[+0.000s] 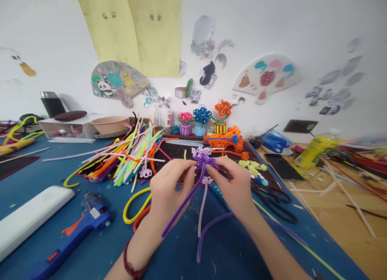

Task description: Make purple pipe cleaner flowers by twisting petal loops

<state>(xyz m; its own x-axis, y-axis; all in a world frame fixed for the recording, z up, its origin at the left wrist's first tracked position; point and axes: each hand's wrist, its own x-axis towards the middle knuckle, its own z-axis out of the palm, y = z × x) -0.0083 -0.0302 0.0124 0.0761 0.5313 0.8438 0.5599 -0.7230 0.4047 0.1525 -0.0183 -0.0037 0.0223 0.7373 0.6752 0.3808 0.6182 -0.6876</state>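
Purple looped flower (pixel 205 161) dead centre of the frame, left hand (pixel 172 185) with its grip pinching one edge, right hand's (pixel 234 181) grip pinching the other, blue glue gun (pixel 92 220) lying lower left.

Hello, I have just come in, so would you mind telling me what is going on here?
A person is holding a looped purple fuzzy-stem flower between the fingertips of the left hand and right hand, its long tail hanging down toward the left wrist. A blue glue gun and black scissors lie on the table, and three small potted flowers stand by the wall.
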